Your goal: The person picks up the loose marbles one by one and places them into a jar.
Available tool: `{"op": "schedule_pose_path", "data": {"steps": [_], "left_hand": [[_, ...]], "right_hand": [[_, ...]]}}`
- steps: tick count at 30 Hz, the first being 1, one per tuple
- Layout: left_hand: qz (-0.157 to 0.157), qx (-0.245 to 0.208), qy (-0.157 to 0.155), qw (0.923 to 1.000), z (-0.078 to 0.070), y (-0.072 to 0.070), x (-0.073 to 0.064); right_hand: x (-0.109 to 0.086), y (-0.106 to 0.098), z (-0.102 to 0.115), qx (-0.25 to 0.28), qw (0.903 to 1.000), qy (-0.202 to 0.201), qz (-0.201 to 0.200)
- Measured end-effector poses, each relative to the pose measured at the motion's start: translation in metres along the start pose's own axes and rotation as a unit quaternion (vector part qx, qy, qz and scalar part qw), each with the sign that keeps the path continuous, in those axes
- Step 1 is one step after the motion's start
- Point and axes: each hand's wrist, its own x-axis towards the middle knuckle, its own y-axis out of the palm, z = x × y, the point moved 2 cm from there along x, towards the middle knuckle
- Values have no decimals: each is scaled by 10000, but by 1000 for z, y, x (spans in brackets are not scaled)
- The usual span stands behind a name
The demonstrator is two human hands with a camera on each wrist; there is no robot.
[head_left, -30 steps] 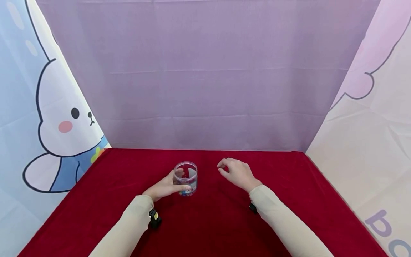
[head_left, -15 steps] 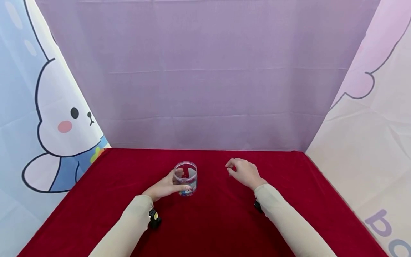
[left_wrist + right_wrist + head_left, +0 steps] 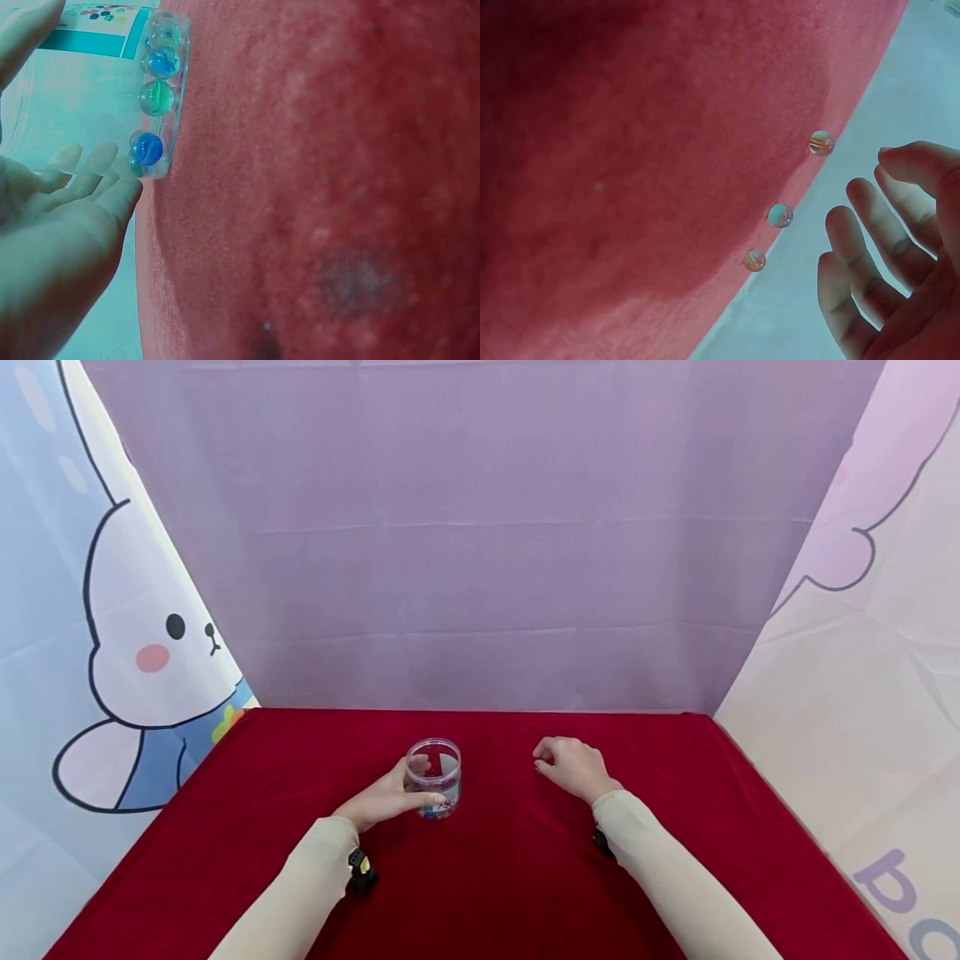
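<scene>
My left hand (image 3: pixel 386 795) grips a clear plastic jar (image 3: pixel 433 768) by its side, thumb in front and fingers behind. The jar stands upright on the red cloth, its mouth uncovered. Blue and green glass marbles (image 3: pixel 156 97) lie at its bottom in the left wrist view. To the right, my right hand (image 3: pixel 572 767) hovers above the cloth with fingers loosely bent and nothing held. In the right wrist view, three glass marbles lie on the cloth, apart from the fingers: an orange-striped marble (image 3: pixel 821 143), a pale teal marble (image 3: pixel 781 215) and another orange-streaked marble (image 3: pixel 754 260).
A red cloth (image 3: pixel 480 877) covers the table. Behind it hangs a lilac curtain (image 3: pixel 480 535). Printed cloths with cartoon figures flank both sides, a rabbit print (image 3: pixel 161 610) being on the left. A black wrist device (image 3: pixel 362 872) sits on the left wrist.
My right hand has moved right, away from the jar, and then slightly down towards the cloth. The left hand and jar have stayed in place.
</scene>
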Motion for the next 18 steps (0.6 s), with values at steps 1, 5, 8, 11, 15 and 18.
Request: {"op": "schedule_pose_path", "data": {"steps": [1, 5, 8, 11, 15, 18], "left_hand": [[-3, 3, -18, 10000, 0, 0, 0], [-10, 9, -3, 10000, 0, 0, -1], [-4, 1, 10, 10000, 0, 0, 0], [1, -4, 8, 10000, 1, 0, 0], [-3, 0, 18, 10000, 1, 0, 0], [-6, 1, 1, 10000, 2, 0, 1]], "right_hand": [[0, 1, -1, -8, 10000, 33, 25], [2, 3, -2, -15, 9999, 104, 107], [3, 4, -1, -27, 9997, 147, 192], [4, 4, -1, -81, 9992, 245, 295], [6, 6, 0, -186, 9979, 423, 445], [7, 7, 1, -252, 9972, 453, 533]]}}
